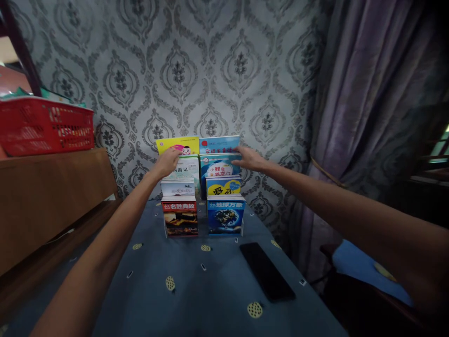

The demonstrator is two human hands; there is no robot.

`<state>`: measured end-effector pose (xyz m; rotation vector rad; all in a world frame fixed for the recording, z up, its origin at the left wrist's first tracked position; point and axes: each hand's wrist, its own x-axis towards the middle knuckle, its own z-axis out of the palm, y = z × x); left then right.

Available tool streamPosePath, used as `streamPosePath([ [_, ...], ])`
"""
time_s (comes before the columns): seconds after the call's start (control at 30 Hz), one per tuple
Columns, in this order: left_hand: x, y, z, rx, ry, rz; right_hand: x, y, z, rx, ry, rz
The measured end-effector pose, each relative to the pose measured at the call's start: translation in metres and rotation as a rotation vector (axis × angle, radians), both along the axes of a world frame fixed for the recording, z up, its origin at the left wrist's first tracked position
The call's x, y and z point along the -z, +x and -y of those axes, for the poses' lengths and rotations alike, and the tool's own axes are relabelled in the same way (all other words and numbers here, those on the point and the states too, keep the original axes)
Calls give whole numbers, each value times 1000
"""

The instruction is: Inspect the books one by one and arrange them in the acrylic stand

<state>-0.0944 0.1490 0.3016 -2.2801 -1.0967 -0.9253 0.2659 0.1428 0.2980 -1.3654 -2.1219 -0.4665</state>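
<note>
Several children's books stand in two tiered columns in a clear stand (203,229). My left hand (169,161) is at the left column, fingers stretched over the upper left corner of a white-green book (189,168), in front of a yellow book (164,144). My right hand (250,158) reaches the right column from the side. Its fingers and thumb are apart, at the right edges of a light blue book (217,141) and the blue carp book (206,164) before it. Lower down are a red-topped book (180,217) and an earth-picture book (225,217). Some fingertips are hidden.
A black phone (267,271) lies on the blue pineapple-print tablecloth (147,299). To the left, a red plastic basket (45,124) sits on a brown wooden cabinet (59,201). Patterned wallpaper (210,61) is behind, a purple-grey curtain (351,93) at the right.
</note>
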Motion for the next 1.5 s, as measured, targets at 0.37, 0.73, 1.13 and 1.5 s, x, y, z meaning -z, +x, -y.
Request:
streamPosePath([
  [0.37, 102, -54, 45, -66, 5, 265, 78, -38, 110, -151, 97, -4],
  [0.73, 136, -50, 27, -51, -92, 635, 149, -91, 129, -419, -326, -440],
  [1.13, 150, -48, 22, -62, -330, 741, 147, -199, 47, -280, -383, -797],
  [1.5, 152, -48, 23, -95, -288, 710, 147, -206, 14, -219, -321, -876],
])
